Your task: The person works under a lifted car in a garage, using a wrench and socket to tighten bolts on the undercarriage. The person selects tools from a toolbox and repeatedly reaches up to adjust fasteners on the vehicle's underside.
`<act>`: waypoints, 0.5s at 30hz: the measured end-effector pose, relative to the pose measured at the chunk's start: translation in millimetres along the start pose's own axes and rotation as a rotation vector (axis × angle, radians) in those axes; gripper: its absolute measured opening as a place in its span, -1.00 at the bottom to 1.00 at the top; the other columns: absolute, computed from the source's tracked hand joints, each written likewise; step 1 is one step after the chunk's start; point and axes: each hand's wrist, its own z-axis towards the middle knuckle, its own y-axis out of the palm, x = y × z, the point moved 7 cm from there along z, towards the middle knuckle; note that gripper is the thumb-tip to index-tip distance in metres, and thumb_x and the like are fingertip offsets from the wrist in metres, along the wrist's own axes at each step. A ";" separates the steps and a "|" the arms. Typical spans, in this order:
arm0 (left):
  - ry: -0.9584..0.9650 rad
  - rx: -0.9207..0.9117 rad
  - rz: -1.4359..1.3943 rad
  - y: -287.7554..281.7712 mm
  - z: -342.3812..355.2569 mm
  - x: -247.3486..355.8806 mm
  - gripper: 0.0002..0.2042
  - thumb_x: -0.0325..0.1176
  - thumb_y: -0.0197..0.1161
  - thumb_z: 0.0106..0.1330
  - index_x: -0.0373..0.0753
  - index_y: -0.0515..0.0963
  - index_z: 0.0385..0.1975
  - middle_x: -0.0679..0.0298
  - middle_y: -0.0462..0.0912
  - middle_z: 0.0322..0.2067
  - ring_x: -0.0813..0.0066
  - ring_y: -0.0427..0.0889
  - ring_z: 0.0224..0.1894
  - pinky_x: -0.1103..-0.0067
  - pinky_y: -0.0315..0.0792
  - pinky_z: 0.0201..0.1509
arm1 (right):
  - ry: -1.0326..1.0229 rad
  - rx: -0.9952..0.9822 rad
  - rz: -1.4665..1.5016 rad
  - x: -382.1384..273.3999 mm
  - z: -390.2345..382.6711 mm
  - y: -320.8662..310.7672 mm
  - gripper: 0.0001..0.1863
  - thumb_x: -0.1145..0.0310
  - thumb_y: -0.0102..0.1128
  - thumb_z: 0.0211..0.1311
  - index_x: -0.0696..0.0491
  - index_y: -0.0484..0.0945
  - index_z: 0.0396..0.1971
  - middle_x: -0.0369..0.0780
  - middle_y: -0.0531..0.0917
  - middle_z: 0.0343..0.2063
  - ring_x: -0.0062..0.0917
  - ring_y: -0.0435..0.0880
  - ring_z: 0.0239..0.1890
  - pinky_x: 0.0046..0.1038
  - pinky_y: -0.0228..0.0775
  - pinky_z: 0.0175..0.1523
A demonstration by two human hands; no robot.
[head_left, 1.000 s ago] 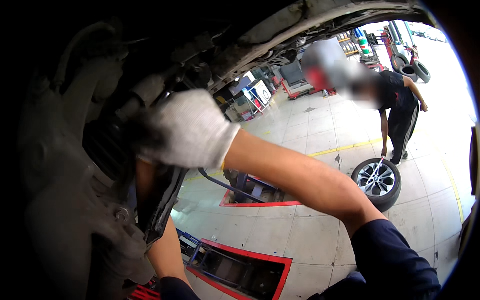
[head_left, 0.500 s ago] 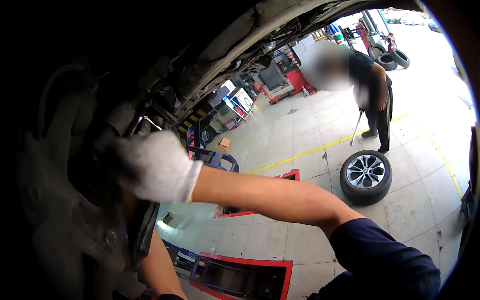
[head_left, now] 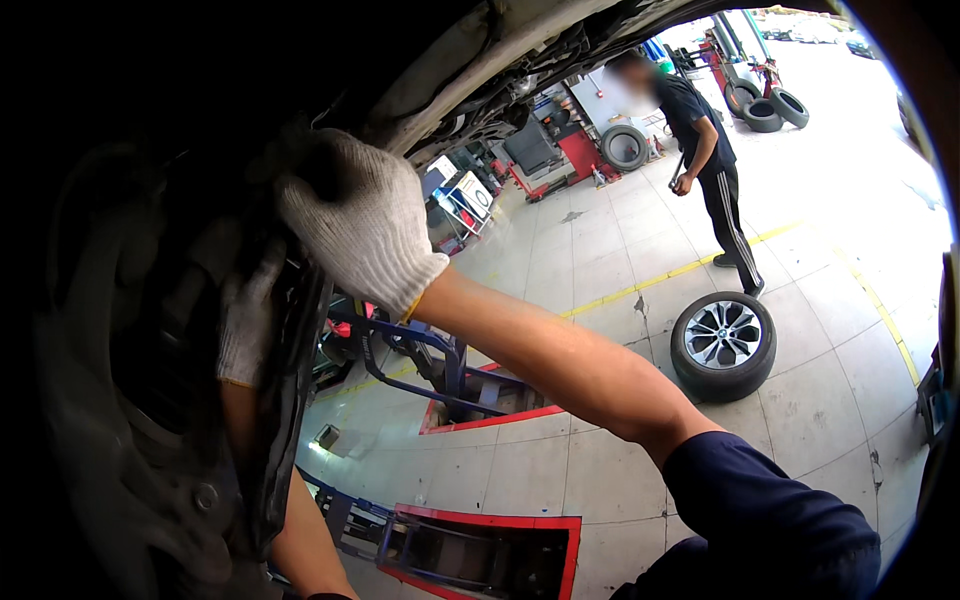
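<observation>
My right hand (head_left: 365, 215), in a white knit glove, is raised against the dark underside of a vehicle (head_left: 430, 75). Its fingers are curled closed, and shadow hides what they hold. Lower and to the left, my gloved left hand (head_left: 247, 325) reaches up behind a dark upright panel (head_left: 285, 430), among wheel-well parts. One finger of it points upward; the others are lost in the dark, so its grip cannot be made out. A round bolt head (head_left: 205, 496) shows on the dark metal part below.
A wheel with a tyre (head_left: 723, 345) lies on the tiled floor to the right. Beyond it stands a co-worker (head_left: 710, 150) holding a tool. Blue lift arms (head_left: 450, 370) and a red-edged floor pit (head_left: 572, 555) lie below. Loose tyres (head_left: 762, 115) are at the far right.
My right hand has moved up and right, uncovering my left hand. The shiny metal tool near it no longer shows. The co-worker has straightened up, raising the long-handled tool.
</observation>
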 end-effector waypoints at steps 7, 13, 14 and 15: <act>-0.037 -0.015 0.093 -37.7 -32.9 14.2 -0.47 -0.06 0.17 0.54 -0.23 0.43 0.38 -0.05 0.39 0.40 0.08 0.41 0.38 0.30 0.31 0.45 | -0.058 -0.261 -0.064 -39.5 -3.6 31.7 -0.65 0.19 0.30 0.24 0.12 0.67 -0.12 -0.07 0.76 -0.48 -0.24 0.81 -0.34 -0.22 0.67 -0.19; -0.007 -0.014 0.024 -13.2 -36.6 6.8 -0.46 -0.05 0.16 0.54 -0.23 0.42 0.38 -0.06 0.37 0.41 0.07 0.41 0.39 0.30 0.30 0.46 | -0.193 -0.258 -0.355 -29.5 -16.5 46.0 -0.72 0.27 0.28 0.31 0.12 0.67 -0.10 -0.05 0.76 -0.34 -0.28 0.81 -0.31 -0.32 0.69 -0.18; -0.010 -0.026 0.019 -15.3 -38.2 11.3 -0.46 -0.05 0.16 0.54 -0.23 0.42 0.39 -0.06 0.37 0.41 0.07 0.41 0.39 0.30 0.30 0.46 | -0.250 -0.349 -0.449 -36.4 -21.1 58.2 -0.73 0.27 0.28 0.32 0.11 0.68 -0.09 -0.05 0.76 -0.30 -0.29 0.82 -0.31 -0.34 0.69 -0.17; 0.008 -0.029 0.023 -10.4 -36.5 8.7 -0.46 -0.05 0.16 0.54 -0.23 0.42 0.39 -0.06 0.37 0.41 0.07 0.40 0.39 0.29 0.29 0.46 | -0.206 -0.300 -0.276 -34.8 -6.7 34.5 -0.74 0.29 0.28 0.32 0.10 0.68 -0.09 -0.05 0.76 -0.30 -0.31 0.82 -0.31 -0.34 0.69 -0.17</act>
